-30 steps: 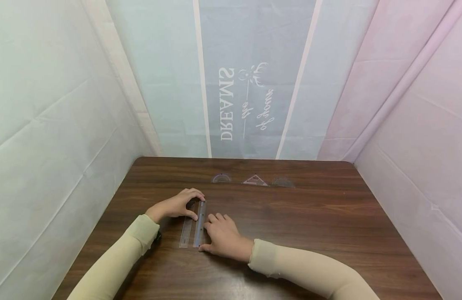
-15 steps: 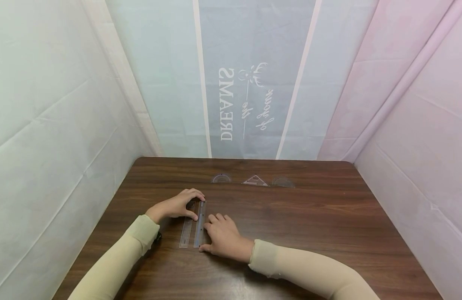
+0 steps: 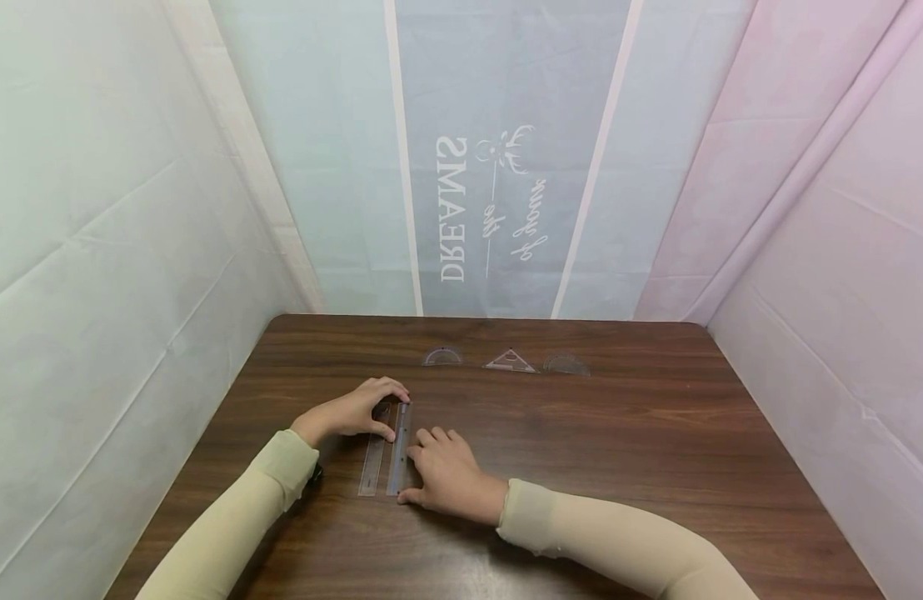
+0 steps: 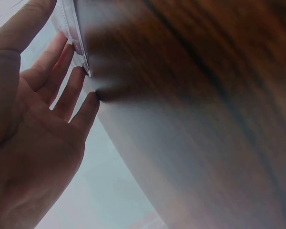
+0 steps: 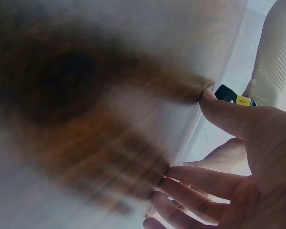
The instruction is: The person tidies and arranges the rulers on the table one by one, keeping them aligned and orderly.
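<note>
Two clear rulers lie side by side on the brown table, a narrow gap between them. My left hand (image 3: pixel 355 411) arches over the far part of the left ruler (image 3: pixel 371 468). Its fingertips touch the far end of the right ruler (image 3: pixel 399 454), and its thumb rests at that ruler's left edge. In the left wrist view the fingers are extended along the ruler's edge (image 4: pixel 72 24). My right hand (image 3: pixel 452 475) lies at the right ruler's right side, thumb by the near end and fingertips along the edge. The right wrist view shows these fingers spread and fairly straight.
Towards the back of the table (image 3: pixel 619 467) lie a clear protractor (image 3: pixel 442 357), a clear set square (image 3: pixel 510 362) and another clear protractor (image 3: pixel 566 364), in a row. Pale cloth hangs at the back and both sides. A black device with a yellow label (image 5: pixel 233 96) sits by the left sleeve.
</note>
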